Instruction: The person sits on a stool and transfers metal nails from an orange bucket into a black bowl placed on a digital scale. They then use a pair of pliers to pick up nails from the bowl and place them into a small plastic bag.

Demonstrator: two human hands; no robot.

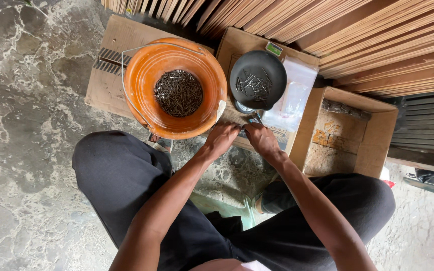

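**A:** ok so head cam, looking straight down at you. Your left hand (pixel 222 137) and right hand (pixel 260 139) meet just below the black bowl (pixel 257 79), fingertips nearly touching, both curled in tight over something small at the bowl's near edge. What's pinched in there I honestly can't tell, your fingers cover it.

**B:** yeah same. Is the bowl the one with the loose nails?

**A:** yep, a scatter of nails (pixel 253 84) inside it, and it sits on a flattened cardboard box (pixel 237 42). Just left of your left hand is the orange bucket (pixel 144 85) with a wire handle and a dark heap of nails (pixel 179 93) in the bottom.

**B:** and on your right?

**A:** a clear plastic bag (pixel 295 90) touching the bowl, then an open cardboard box (pixel 372 135) beside your right wrist. Stacked wooden slats (pixel 357 35) run across the top. You're squatting on mottled stone floor (pixel 21 100), black trousers.
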